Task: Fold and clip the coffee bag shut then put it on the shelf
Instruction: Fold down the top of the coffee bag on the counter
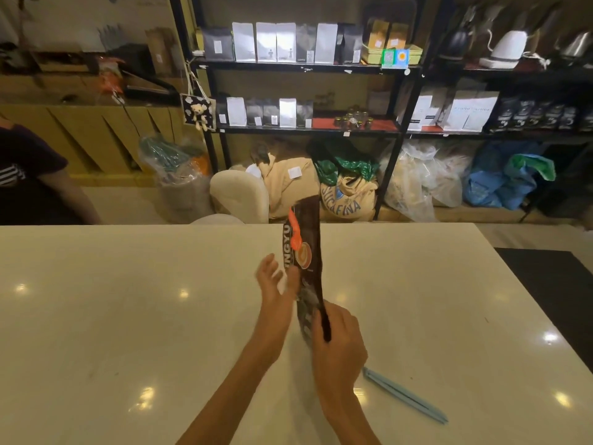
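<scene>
Glossy cream table (128,300) faces black shelves (305,67) of coffee bags.

Pale, glossy bench (128,316) across the foreground, dotted with reflected ceiling lights. Beyond it, light floor (122,203) and black metal shelving (399,101) along the back wall. Upper shelves lined with white, grey and black pouches (276,41), yellow boxes (385,35), small jars (353,120) on a red mat. Kettles (508,43) on the top right shelf. Under the shelves, burlap sacks (348,197), clear plastic bags (420,178), blue bags (494,181). A cream chair back (239,195) just behind the bench. Left side: wooden panelled counter (80,136), cluttered on top. Small teddy bear (199,115) hanging from the shelf post. Dark mat (552,284) at far right. Warm, dim lighting.
</scene>
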`<action>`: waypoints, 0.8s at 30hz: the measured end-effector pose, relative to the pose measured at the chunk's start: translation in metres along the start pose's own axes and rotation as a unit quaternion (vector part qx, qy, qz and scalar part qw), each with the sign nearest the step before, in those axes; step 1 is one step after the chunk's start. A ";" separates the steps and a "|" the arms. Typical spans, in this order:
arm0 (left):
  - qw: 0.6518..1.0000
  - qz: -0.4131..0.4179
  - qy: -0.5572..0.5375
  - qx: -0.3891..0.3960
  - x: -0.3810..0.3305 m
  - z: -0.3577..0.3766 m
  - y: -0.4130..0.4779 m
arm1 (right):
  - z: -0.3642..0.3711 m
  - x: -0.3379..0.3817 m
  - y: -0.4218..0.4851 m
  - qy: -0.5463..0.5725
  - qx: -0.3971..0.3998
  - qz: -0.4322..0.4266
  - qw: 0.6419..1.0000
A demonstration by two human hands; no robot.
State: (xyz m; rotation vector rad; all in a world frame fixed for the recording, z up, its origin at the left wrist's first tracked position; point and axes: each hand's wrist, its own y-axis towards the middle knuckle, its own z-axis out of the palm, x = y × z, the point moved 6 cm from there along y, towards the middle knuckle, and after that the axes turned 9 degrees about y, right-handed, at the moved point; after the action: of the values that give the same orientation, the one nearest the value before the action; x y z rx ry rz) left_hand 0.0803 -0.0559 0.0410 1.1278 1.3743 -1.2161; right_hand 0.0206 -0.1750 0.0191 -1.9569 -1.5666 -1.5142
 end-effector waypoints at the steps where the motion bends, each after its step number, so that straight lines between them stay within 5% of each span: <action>1: 0.998 0.022 0.024 0.049 -0.003 0.013 -0.014 | 0.001 -0.001 -0.001 -0.013 0.007 -0.013 1.000; 3: 0.992 0.053 0.053 0.102 -0.001 0.031 -0.033 | 0.013 -0.005 -0.005 -0.010 0.071 0.000 0.997; 6: 0.995 0.061 0.068 0.033 0.005 0.015 -0.023 | 0.024 -0.002 -0.011 0.040 0.186 -0.060 0.980; 9: 0.999 -0.019 0.031 0.006 0.017 -0.014 -0.001 | 0.023 -0.006 -0.004 0.108 0.360 -0.054 0.925; 13: 0.999 -0.032 0.015 0.011 0.009 -0.037 0.012 | 0.004 -0.027 0.043 0.137 0.234 0.089 0.959; 16: 1.000 0.016 0.021 -0.015 -0.001 -0.032 0.013 | 0.014 -0.020 0.053 0.263 0.310 0.234 0.883; 19: 0.998 0.032 0.024 -0.056 -0.001 -0.027 0.011 | 0.018 -0.002 0.047 0.351 0.310 0.263 0.843; 24: 0.998 0.008 0.030 -0.059 0.005 -0.028 0.007 | 0.025 0.000 0.047 0.324 0.260 0.240 0.877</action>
State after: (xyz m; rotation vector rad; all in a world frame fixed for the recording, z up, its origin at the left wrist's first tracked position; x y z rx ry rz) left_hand 0.0842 -0.0269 0.0367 1.0986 1.4603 -1.0838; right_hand 0.0732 -0.1778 0.0270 -1.2158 -0.9575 -1.1851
